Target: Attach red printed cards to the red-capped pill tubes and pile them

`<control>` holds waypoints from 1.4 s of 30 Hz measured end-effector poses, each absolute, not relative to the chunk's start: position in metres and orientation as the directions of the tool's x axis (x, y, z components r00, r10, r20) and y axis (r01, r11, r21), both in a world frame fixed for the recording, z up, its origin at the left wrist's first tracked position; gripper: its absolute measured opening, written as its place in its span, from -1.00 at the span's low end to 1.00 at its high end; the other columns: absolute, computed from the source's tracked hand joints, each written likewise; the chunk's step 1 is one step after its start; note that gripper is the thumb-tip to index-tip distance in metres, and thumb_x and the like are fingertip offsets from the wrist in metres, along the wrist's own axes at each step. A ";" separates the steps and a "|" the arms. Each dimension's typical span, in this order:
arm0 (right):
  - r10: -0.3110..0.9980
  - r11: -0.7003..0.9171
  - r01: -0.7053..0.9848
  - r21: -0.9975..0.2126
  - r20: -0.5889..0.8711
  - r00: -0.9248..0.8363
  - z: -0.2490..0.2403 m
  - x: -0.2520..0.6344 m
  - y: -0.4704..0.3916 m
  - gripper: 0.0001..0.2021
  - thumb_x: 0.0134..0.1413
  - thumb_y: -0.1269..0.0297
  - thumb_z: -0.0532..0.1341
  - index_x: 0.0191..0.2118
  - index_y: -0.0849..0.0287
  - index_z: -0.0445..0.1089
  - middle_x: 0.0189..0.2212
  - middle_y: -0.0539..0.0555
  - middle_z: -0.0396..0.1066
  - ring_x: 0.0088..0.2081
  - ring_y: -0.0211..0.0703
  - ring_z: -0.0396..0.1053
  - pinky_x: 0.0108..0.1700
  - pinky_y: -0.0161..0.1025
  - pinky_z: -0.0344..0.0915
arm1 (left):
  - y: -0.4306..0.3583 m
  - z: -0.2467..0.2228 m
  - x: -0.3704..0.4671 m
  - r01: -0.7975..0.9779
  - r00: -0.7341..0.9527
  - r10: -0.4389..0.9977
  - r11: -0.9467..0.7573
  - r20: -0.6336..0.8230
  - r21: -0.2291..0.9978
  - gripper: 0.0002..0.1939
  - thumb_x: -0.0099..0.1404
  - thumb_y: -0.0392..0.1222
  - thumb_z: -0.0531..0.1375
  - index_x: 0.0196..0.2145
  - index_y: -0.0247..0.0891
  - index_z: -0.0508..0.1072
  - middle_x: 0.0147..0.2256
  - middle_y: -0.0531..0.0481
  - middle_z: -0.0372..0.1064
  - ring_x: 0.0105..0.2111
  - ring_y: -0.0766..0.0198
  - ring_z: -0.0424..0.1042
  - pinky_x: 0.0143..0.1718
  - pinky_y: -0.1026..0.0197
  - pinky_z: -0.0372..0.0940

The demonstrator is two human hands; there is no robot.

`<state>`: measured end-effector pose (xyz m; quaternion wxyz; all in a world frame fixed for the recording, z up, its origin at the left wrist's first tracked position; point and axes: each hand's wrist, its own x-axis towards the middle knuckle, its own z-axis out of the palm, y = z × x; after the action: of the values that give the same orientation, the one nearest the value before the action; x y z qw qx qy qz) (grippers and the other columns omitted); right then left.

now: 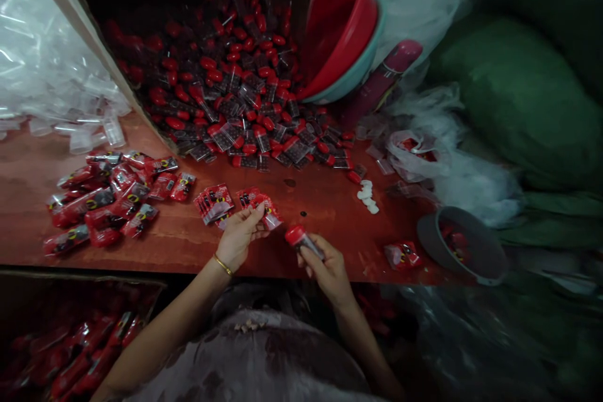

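The near edge of the reddish-brown tabletop (179,248) runs close in front of the person's body, and its open surface for moving lies between the pile of glossy red wrapped packets (108,201) at left and the round grey plastic bowl (426,235) at right, bounded at the back by a heap of clear red-capped tubes (254,107) spilling from a cardboard box (97,38). Over this strip, the left hand (239,235) pinches the fanned red printed plastic pouches (271,212) between thumb and fingers, while the right hand (327,267), near the edge, is closed around one clear tube with a rounded red cap (298,235), cap pointing toward the pouches.
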<state>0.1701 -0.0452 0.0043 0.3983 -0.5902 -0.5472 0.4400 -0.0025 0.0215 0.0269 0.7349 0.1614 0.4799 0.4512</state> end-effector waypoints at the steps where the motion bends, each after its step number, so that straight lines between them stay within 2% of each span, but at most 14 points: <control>1: 0.995 -0.086 0.257 -0.962 -0.094 -0.019 0.011 0.165 -0.049 -0.74 0.11 0.08 0.11 -0.24 0.18 0.35 -0.62 -0.07 0.28 -0.67 -0.35 0.13 -0.61 -0.38 0.09 | 0.021 0.028 -0.002 -0.505 0.124 0.825 0.530 -0.551 0.681 -0.59 -0.25 0.04 0.43 -0.54 -0.32 0.45 -0.59 0.02 0.43 -0.58 0.37 0.39 -0.50 0.32 0.28; 6: 0.998 -0.036 0.270 -0.962 -0.047 -0.034 0.022 0.155 -0.046 -0.78 0.09 0.12 0.13 -0.30 0.17 0.37 -0.62 -0.07 0.24 -0.63 -0.36 0.13 -0.60 -0.40 0.08 | 0.016 0.034 0.000 -0.452 0.175 0.849 0.520 -0.499 0.725 -0.67 -0.18 -0.05 0.42 -0.55 -0.35 0.50 -0.58 0.03 0.43 -0.56 0.38 0.36 -0.42 0.29 0.30; 10: 0.998 -0.055 0.271 -0.961 -0.063 -0.023 0.019 0.158 -0.039 -0.78 0.08 0.12 0.13 -0.29 0.17 0.36 -0.62 -0.07 0.24 -0.63 -0.34 0.13 -0.61 -0.40 0.07 | 0.014 0.034 -0.002 -0.410 0.187 0.865 0.499 -0.465 0.763 -0.71 -0.21 -0.10 0.43 -0.60 -0.36 0.49 -0.59 0.04 0.41 -0.56 0.39 0.34 -0.40 0.29 0.29; 15: 0.994 -0.067 0.225 -0.972 -0.084 -0.064 0.024 0.158 -0.044 -0.79 0.06 0.14 0.15 -0.28 0.18 0.37 -0.63 -0.07 0.25 -0.64 -0.36 0.12 -0.62 -0.40 0.05 | 0.020 0.029 -0.005 -0.435 0.096 0.846 0.509 -0.524 0.743 -0.62 -0.28 0.00 0.43 -0.64 -0.35 0.44 -0.61 0.06 0.37 -0.58 0.41 0.31 -0.45 0.30 0.27; 19: 0.988 -0.088 0.188 -0.978 -0.110 -0.110 0.029 0.156 -0.045 -0.81 0.03 0.17 0.17 -0.29 0.18 0.36 -0.63 -0.08 0.25 -0.64 -0.37 0.12 -0.61 -0.40 0.05 | 0.022 0.030 -0.006 -0.425 0.130 0.824 0.549 -0.552 0.720 -0.59 -0.29 0.04 0.43 -0.63 -0.34 0.44 -0.60 0.05 0.36 -0.58 0.42 0.29 -0.48 0.31 0.24; 27: 0.932 -0.262 0.028 -0.965 -0.260 -0.252 0.024 0.154 -0.038 -0.76 -0.02 0.13 0.20 -0.31 0.21 0.36 -0.69 -0.11 0.24 -0.71 -0.42 0.07 -0.69 -0.45 -0.05 | 0.019 0.028 -0.006 -0.388 0.120 0.894 0.443 -0.432 0.808 -0.56 -0.26 0.09 0.41 -0.70 -0.34 0.39 -0.67 0.09 0.28 -0.61 0.46 0.21 -0.51 0.33 0.15; 30: 0.918 -0.332 -0.046 -0.942 -0.312 -0.244 0.017 0.153 -0.037 -0.74 -0.04 0.10 0.22 -0.35 0.21 0.36 -0.70 -0.11 0.24 -0.72 -0.43 0.11 -0.71 -0.47 -0.08 | 0.017 0.028 -0.007 -0.389 0.147 0.904 0.426 -0.402 0.816 -0.58 -0.22 0.08 0.41 -0.67 -0.35 0.41 -0.64 0.09 0.31 -0.58 0.45 0.23 -0.47 0.33 0.17; 35: 0.941 -0.313 -0.118 -0.942 -0.291 -0.173 0.010 0.153 -0.036 -0.74 -0.04 0.08 0.23 -0.34 0.20 0.37 -0.69 -0.12 0.25 -0.73 -0.45 0.10 -0.72 -0.48 -0.06 | 0.014 0.030 -0.006 -0.424 0.178 0.911 0.413 -0.373 0.806 -0.61 -0.19 0.04 0.40 -0.53 -0.35 0.48 -0.55 0.06 0.40 -0.53 0.42 0.29 -0.43 0.32 0.23; 39: 0.944 -0.301 -0.096 -0.949 -0.282 -0.170 0.013 0.147 -0.035 -0.75 -0.01 0.08 0.22 -0.35 0.18 0.35 -0.68 -0.12 0.24 -0.71 -0.44 0.11 -0.69 -0.47 0.00 | 0.011 0.029 0.000 -0.467 0.182 0.919 0.393 -0.349 0.792 -0.64 -0.24 -0.11 0.44 -0.47 -0.32 0.49 -0.52 0.09 0.43 -0.54 0.43 0.31 -0.45 0.33 0.24; 42: 0.974 -0.218 -0.022 -0.976 -0.216 -0.076 0.012 0.137 -0.035 -0.76 0.04 0.07 0.18 -0.32 0.17 0.34 -0.65 -0.11 0.24 -0.68 -0.42 0.11 -0.65 -0.45 0.08 | 0.007 0.025 0.006 -0.523 0.128 0.918 0.383 -0.375 0.762 -0.63 -0.23 -0.14 0.44 -0.44 -0.33 0.49 -0.51 0.08 0.45 -0.54 0.43 0.34 -0.42 0.33 0.25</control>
<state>0.1365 -0.0354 0.0118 0.4314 -0.5251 -0.4528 0.5772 0.0062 0.0067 0.0254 0.7141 0.2321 0.4263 0.5045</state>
